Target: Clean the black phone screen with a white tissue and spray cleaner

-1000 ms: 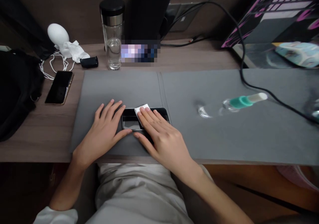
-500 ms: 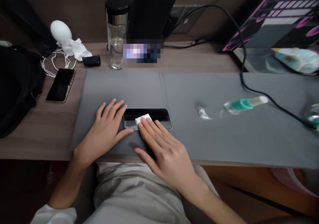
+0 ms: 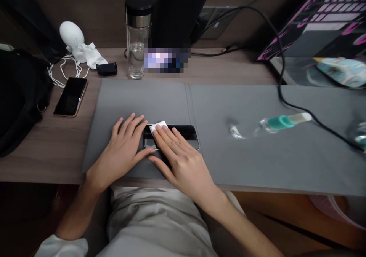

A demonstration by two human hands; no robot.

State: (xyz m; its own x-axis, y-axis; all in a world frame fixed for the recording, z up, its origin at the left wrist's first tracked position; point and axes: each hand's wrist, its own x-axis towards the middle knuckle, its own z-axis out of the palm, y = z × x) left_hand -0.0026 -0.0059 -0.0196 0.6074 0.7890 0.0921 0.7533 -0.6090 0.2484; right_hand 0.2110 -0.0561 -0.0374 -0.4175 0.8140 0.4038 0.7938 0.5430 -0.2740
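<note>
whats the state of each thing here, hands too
left hand: open, flat on the grey desk mat, beside the black smartphone
right hand: open, fingers pressing the white wipe
black smartphone: flat on the mat, screen up
white wipe: on the phone's screen
second smartphone: flat on the wood desk, screen dark
glass bottle: upright, black lid on, part full of water
clear bottle with teal collar: on its side on the mat

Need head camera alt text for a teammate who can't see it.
Seen from above, the right hand presses a white wipe onto a black smartphone lying on a gray desk mat, while the left hand rests beside it.
</note>
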